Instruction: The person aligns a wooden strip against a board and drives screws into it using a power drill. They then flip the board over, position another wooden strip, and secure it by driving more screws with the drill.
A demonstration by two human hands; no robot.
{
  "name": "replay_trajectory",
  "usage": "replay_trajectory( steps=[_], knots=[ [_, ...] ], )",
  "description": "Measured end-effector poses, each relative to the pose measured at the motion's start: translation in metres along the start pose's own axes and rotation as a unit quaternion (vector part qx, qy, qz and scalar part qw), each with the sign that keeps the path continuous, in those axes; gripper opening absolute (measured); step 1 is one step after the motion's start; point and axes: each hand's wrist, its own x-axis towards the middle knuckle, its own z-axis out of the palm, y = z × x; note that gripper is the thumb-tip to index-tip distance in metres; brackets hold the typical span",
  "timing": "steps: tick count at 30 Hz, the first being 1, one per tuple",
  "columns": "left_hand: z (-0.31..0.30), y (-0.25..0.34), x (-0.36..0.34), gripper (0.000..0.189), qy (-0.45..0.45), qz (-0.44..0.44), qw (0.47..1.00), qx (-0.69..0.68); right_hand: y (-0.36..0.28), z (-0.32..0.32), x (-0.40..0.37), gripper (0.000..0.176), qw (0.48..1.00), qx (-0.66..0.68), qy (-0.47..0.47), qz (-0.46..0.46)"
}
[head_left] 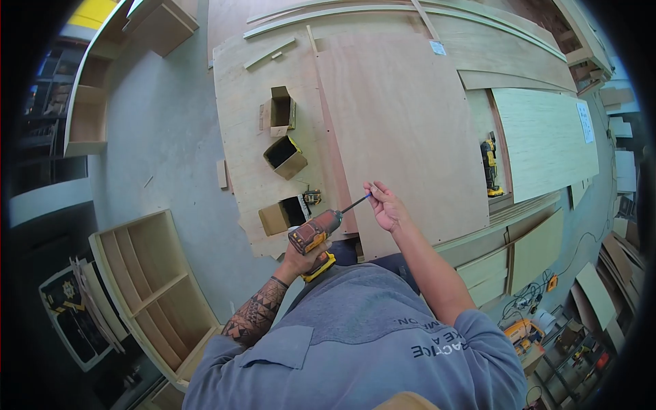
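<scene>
My left hand (299, 262) is wrapped round the grip of a yellow and black cordless drill (312, 233), with a yellow battery base (318, 267) below. A long dark driver bit (354, 203) points up and right from its chuck. At the bit's bluish tip, my right hand (387, 207) has thumb and fingers pinched together; whatever small thing they hold is too small to make out. Both hands are above the near edge of a large plywood panel (403, 137). Close to the drill, an open cardboard box (275, 218) lies beside a small yellow and black tool (312, 197).
Two more open boxes (285, 164) (280, 109) stand on the left board (239, 102). Another yellow power tool (489, 164) lies right of the panel. Long wood strips (410, 9) cross the far side. A wooden shelf unit (154, 294) is at left; cords (529, 297) lie at right.
</scene>
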Motion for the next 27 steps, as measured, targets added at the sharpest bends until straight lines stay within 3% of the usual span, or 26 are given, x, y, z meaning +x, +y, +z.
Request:
replay_trajectory(
  steps=[3, 5, 6, 7, 8, 9, 10, 12, 14, 15, 17, 18, 20, 22, 23, 26, 27],
  knots=[
    [0.008, -0.002, 0.009, 0.039, 0.017, -0.003, 1.0, -0.018, 0.014, -0.003, 0.017, 0.045, 1.0, 0.014, 0.001, 0.005],
    [0.014, 0.002, 0.022, 0.034, 0.066, 0.064, 0.996, -0.018, 0.028, -0.007, 0.03, 0.037, 1.0, 0.02, 0.0, 0.016],
    [0.013, -0.003, 0.032, 0.034, 0.059, 0.057, 0.997, -0.007, 0.04, -0.011, 0.036, 0.038, 0.996, -0.043, 0.069, 0.022],
    [0.012, -0.008, 0.048, 0.033, 0.076, -0.012, 0.997, 0.025, 0.047, -0.017, 0.041, 0.041, 0.984, -0.113, 0.136, 0.027],
    [0.01, -0.013, 0.061, 0.033, 0.092, -0.08, 0.991, 0.058, 0.051, -0.028, 0.04, 0.041, 0.984, -0.106, 0.138, 0.028],
    [0.008, -0.01, 0.071, 0.033, 0.088, -0.082, 0.991, 0.064, 0.052, -0.047, 0.039, 0.048, 0.918, -0.359, 0.163, -0.045],
    [0.005, -0.005, 0.081, 0.033, 0.096, -0.103, 0.986, 0.091, 0.049, -0.063, 0.035, 0.055, 0.783, -0.585, 0.177, -0.114],
    [0.002, 0.009, 0.097, 0.034, 0.102, -0.12, 0.98, 0.123, 0.044, -0.094, 0.018, 0.067, 0.634, -0.73, 0.23, -0.109],
    [-0.002, 0.027, 0.109, 0.039, 0.131, -0.097, 0.971, 0.178, 0.038, -0.128, 0.0, 0.072, 0.523, -0.81, 0.241, -0.112],
    [-0.003, 0.032, 0.115, 0.043, 0.138, -0.088, 0.97, 0.182, 0.033, -0.144, -0.01, 0.072, 0.527, -0.807, 0.241, -0.112],
    [-0.012, 0.021, 0.133, 0.043, 0.134, -0.076, 0.967, 0.202, 0.019, -0.161, -0.023, 0.081, 0.571, -0.795, 0.205, 0.002],
    [-0.016, 0.023, 0.141, 0.043, 0.13, -0.068, 0.965, 0.218, 0.018, -0.164, -0.026, 0.081, 0.574, -0.793, 0.203, -0.002],
    [-0.022, 0.028, 0.157, 0.045, 0.138, -0.093, 0.963, 0.212, 0.019, -0.166, -0.027, 0.088, 0.532, -0.829, 0.172, 0.03],
    [-0.031, 0.02, 0.178, 0.032, 0.169, -0.021, 0.963, 0.211, 0.015, -0.151, -0.027, 0.09, 0.532, -0.827, 0.171, 0.052],
    [-0.035, 0.024, 0.187, 0.03, 0.156, -0.096, 0.965, 0.188, 0.013, -0.143, -0.028, 0.093, 0.53, -0.826, 0.172, 0.077],
    [-0.038, 0.041, 0.205, 0.029, 0.156, -0.115, 0.96, 0.2, 0.009, -0.132, -0.027, 0.096, 0.525, -0.826, 0.168, 0.119],
    [-0.04, 0.047, 0.207, 0.047, 0.151, -0.127, 0.957, 0.214, 0.009, -0.133, -0.027, 0.096, 0.527, -0.825, 0.168, 0.118]
  ],
)
